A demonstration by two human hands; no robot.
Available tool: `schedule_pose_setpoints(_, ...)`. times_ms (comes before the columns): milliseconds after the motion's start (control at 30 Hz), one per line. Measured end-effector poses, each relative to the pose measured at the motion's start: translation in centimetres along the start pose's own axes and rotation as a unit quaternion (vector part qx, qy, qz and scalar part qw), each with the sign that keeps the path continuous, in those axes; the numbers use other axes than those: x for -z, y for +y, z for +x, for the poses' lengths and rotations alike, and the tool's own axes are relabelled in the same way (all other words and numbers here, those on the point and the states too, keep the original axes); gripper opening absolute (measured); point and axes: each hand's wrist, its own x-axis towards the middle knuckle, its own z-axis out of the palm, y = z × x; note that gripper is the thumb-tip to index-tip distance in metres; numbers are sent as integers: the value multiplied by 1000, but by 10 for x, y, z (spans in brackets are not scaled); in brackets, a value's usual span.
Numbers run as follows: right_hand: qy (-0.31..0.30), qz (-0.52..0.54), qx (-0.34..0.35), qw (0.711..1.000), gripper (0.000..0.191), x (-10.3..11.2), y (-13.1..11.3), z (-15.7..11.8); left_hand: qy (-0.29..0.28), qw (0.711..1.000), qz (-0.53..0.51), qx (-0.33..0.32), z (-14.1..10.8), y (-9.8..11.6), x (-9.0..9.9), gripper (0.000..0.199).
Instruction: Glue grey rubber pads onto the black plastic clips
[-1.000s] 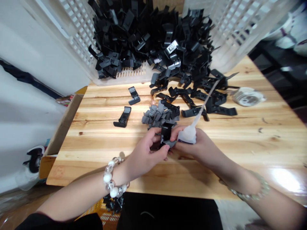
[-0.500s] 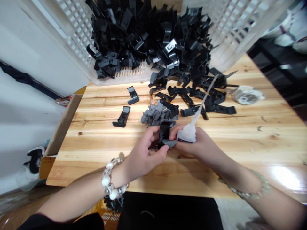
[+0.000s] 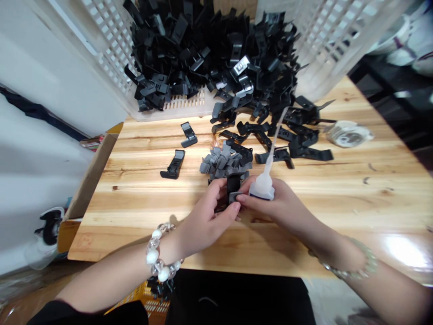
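Clip of black plastic (image 3: 233,186) upright between the hands, its lower part buried in the fingers of the left hand (image 3: 204,221), which curls nearly closed around it, as if to steady it from below and leave the top end showing. Small grey tab (image 3: 235,197) against the clip's front, just at the left fingertips; whether already fixed there or only pressed in place, impossible to tell from this view. Right hand (image 3: 280,207) also closed, fingers wrapped around a translucent squeeze bottle (image 3: 262,187), with the fingertips reaching in beside the tab. Bottle upright, long thin nozzle (image 3: 275,135) angled up and away from the hands, tip well clear of the clip, a hold that seems to keep the nozzle off the work. Directly ahead of the hands, a heap of grey tabs (image 3: 223,162), within easy reach on the wooden surface (image 3: 304,189). Farther ahead, a mound of black clips (image 3: 216,58) in a white lattice crate (image 3: 111,45), spilling toward the right hand. Two single black clips (image 3: 174,164) lying apart, ahead of the left hand.
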Motion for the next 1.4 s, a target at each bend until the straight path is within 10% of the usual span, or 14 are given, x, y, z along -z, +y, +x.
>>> schedule_pose_setpoints(367,56,58,30,996,40,3,1,2,41,989,-132,45,11,4,7,22)
schedule_pose_setpoints(833,237,180,133,945,22,43,-23,6,78,981,-160,74,16,12,18,12)
schedule_pose_setpoints(1400,226,238,130,936,17,50,-28,2,56,983,-143,103,16,10,19,12)
